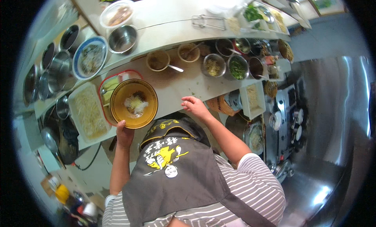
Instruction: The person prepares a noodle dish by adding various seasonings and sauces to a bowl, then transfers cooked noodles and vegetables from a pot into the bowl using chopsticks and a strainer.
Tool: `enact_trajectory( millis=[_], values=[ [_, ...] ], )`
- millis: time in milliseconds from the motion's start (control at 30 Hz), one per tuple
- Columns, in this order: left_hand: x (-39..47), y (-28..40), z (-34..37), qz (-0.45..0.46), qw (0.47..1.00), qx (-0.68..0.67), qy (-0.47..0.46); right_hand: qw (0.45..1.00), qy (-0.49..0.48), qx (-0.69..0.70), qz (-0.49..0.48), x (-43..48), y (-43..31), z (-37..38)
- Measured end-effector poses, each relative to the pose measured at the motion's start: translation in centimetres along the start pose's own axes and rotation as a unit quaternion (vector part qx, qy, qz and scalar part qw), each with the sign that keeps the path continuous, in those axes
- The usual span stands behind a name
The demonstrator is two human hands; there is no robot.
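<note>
My left hand (124, 134) grips the near rim of a brown-yellow bowl (149, 109), holding it over the left part of the counter. Inside the bowl lie small heaps of white and pale yellow seasoning (135, 103), with something dark beside them. Over the counter's front edge, my right hand (195, 107) holds nothing, its fingers apart and slightly bent. Beyond it stand a steel container of chopped greens (238, 67) and one of a yellowish minced ingredient (213, 66). A tub with a white spoon (158, 60) stands beyond the bowl.
A tray of pale sprouts or noodles (89, 111) lies left of a red-rimmed tray (132, 72). The raised shelf (164, 15) holds a blue-rimmed bowl (90, 58), a steel pot (122, 39) and a wire rack (208, 22). A stove (282, 109) is at the right.
</note>
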State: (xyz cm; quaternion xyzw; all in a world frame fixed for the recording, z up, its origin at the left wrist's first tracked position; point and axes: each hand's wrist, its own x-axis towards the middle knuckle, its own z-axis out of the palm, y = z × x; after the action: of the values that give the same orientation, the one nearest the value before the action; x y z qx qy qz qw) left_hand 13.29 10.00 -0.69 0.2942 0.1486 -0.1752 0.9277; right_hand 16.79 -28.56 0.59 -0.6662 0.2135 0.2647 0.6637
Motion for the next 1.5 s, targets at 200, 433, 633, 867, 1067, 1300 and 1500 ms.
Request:
enact_trajectory(
  millis=[200,433,633,867,1067,1300,1500],
  values=[
    [4.5,-2.9,4.1,-0.055,0.998,0.015,-0.035,0.982,0.175,0.024,-0.069,-3.4,0.9,-10.6],
    [10.2,-9.9,10.6,-0.053,0.998,0.005,-0.045,0.884,0.386,-0.023,-0.263,-4.6,-6.4,-32.2],
    [15.0,-19.1,21.2,-0.040,0.998,0.013,-0.037,0.846,0.448,-0.147,-0.249,-4.2,-18.0,-58.6],
    [17.3,-27.5,33.4,-0.016,1.000,0.010,0.014,0.792,0.156,-0.509,-0.299,11.8,-22.8,-69.1],
    [20.1,-31.8,39.4,-0.042,0.996,0.069,0.026,0.633,0.064,-0.735,-0.234,19.3,-20.7,-69.5],
    [22.5,-34.4,41.7,-0.060,0.995,0.069,0.038,0.709,0.080,-0.659,-0.237,20.5,-19.1,-70.7],
    [24.1,-36.0,42.3,-0.045,0.996,0.073,0.040,0.782,0.007,-0.560,-0.275,19.0,-19.4,-70.8]
  ],
)
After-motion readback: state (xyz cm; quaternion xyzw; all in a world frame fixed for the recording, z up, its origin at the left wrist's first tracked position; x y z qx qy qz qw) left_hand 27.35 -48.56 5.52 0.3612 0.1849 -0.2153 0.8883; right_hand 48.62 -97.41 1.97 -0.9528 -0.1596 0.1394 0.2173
